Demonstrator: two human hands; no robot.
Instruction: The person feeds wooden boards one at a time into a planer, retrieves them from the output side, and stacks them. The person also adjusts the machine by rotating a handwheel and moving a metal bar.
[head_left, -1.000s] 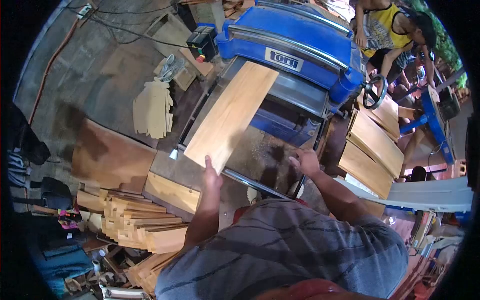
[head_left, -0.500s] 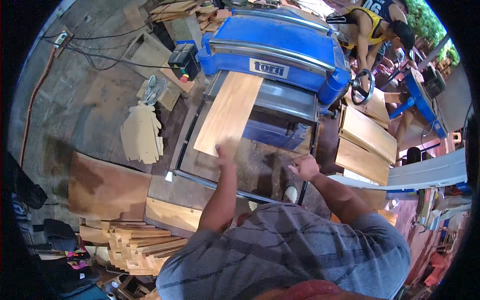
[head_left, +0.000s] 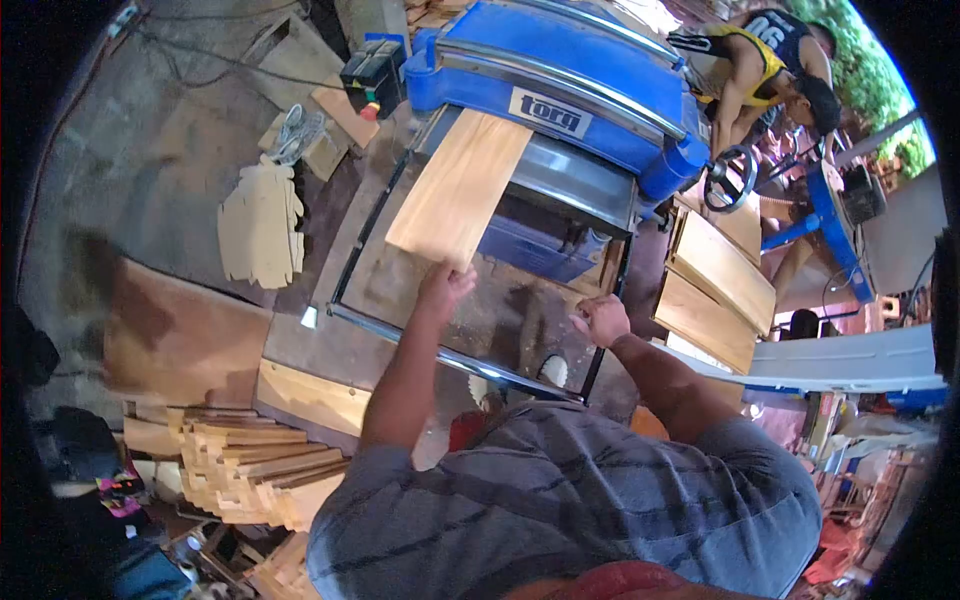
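Observation:
A pale wooden board (head_left: 462, 190) lies on the metal bed (head_left: 575, 200) of a blue thickness planer (head_left: 560, 60), its far end under the machine's front. My left hand (head_left: 447, 288) is at the board's near end, fingers curled against that edge. How far they wrap beneath the wood is hidden. To the right, my right hand (head_left: 603, 322) hovers near the side bar of the black frame (head_left: 455, 362), loosely closed with nothing visible in it.
Wide boards (head_left: 715, 290) are stacked right of the planer, beside its handwheel (head_left: 730, 178). Several cut pieces (head_left: 255, 465) lie at lower left. A black switch box (head_left: 372, 75) stands left of the machine. Two people (head_left: 760, 80) bend over at the upper right.
The board's near end looks closer to the planer. My left hand has come against that end, and my right hand's fingers have curled in more. The whole view has shifted slightly.

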